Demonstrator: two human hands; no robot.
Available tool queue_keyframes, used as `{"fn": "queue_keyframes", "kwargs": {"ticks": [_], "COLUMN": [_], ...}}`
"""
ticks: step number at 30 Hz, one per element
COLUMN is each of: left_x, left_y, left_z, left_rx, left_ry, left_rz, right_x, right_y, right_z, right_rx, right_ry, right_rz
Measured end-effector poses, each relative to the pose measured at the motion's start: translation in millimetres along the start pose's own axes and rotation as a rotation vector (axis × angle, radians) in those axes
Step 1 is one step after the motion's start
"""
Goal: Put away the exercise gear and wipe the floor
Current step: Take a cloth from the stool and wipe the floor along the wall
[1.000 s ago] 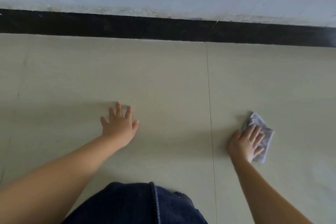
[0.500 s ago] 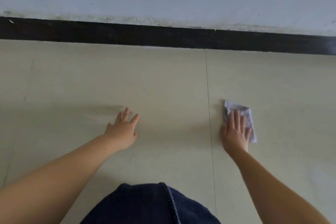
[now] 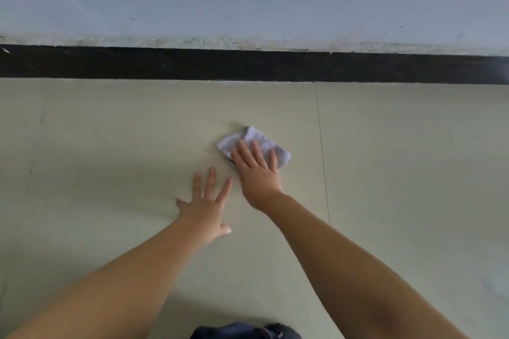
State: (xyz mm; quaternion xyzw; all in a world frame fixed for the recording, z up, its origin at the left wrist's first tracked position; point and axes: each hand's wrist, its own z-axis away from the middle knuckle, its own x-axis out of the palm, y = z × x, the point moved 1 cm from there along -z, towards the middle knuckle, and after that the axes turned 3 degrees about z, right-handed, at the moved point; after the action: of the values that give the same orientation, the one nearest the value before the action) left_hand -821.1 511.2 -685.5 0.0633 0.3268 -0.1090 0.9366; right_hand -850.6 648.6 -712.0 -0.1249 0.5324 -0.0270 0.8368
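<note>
Since a second ago my right hand has swept the cloth leftward across the tile seam, ending just beside my left hand. Both grips lie flat, fingers apart, the right pressing the cloth to the floor. My palm hides its near part; its long axis slants toward the baseboard.

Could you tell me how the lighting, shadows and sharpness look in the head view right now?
Head view: soft, even light, no glare on the floor; faint shadows lie left of the left hand and beside the cloth under the right hand; slight softness overall; wide-angle bowing bends the black skirting.
</note>
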Motion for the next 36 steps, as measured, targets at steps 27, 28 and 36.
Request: {"fn": "queue_keyframes", "kwargs": {"ticks": [27,28,36], "left_x": [4,5,4], "left_y": [-4,-4,-6], "left_z": [-2,-2,-2], "left_rx": [0.034,0.036,0.057], "left_ry": [0.023,0.031,0.053], "left_rz": [-0.081,-0.091,-0.108], "right_x": [-50,-51,-30], "right_y": [111,140,107], "right_z": [-61,-44,-23], "right_rx": [0.026,0.162,0.868], "right_ry": [0.028,0.072,0.228], "right_rz": [0.009,-0.038,-0.323]}}
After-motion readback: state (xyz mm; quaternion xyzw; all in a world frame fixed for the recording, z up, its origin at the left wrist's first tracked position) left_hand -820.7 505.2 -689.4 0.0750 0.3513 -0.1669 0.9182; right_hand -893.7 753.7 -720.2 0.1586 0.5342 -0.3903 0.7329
